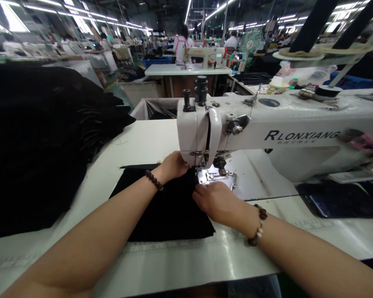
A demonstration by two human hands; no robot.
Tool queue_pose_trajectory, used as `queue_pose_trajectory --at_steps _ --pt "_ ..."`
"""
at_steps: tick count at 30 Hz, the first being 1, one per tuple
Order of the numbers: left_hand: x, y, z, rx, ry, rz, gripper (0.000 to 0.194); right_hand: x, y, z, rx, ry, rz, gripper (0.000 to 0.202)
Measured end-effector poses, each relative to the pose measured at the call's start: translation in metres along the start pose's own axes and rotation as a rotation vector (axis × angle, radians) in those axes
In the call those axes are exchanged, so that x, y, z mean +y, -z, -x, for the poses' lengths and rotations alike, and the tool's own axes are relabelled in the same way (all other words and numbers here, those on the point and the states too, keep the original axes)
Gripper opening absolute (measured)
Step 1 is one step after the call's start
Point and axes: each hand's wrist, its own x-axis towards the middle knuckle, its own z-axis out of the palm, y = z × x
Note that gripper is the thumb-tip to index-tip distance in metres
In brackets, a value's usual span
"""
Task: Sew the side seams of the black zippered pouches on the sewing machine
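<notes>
A black fabric piece (168, 215) lies flat on the white sewing table, its right edge running under the head of a white sewing machine (199, 132). My left hand (174, 165) rests on the far part of the cloth, close against the machine head. Its fingertips are mostly hidden there, so their grip does not show. My right hand (216, 200) is closed on the cloth's right edge, just in front of the presser foot (202, 174), with thumb and fingers pinched together. A metal guide (233, 178) sits right of the needle area, which is lit.
A tall pile of black fabric pieces (43, 145) covers the table's left side. A dark phone-like slab (338, 203) lies at the right. Thread cones (313, 29) stand above the machine. Beyond are another sewing machine (205, 56), a green fan (250, 41) and a person (182, 45).
</notes>
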Motion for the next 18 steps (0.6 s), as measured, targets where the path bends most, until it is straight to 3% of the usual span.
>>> queue_pose_trajectory --at_steps 4,10,18 --pt "0.008 -0.001 0.01 0.015 -0.074 -0.023 0.021 -0.004 -0.008 0.016 0.018 -0.066 -0.003 0.018" --pt "0.011 -0.001 0.013 0.041 -0.077 -0.032 0.02 -0.001 -0.009 0.013 0.046 0.071 -0.045 0.021" --pt "0.015 0.005 0.019 -0.003 -0.049 0.072 0.022 0.0 -0.008 0.021 0.079 0.113 -0.103 0.026"
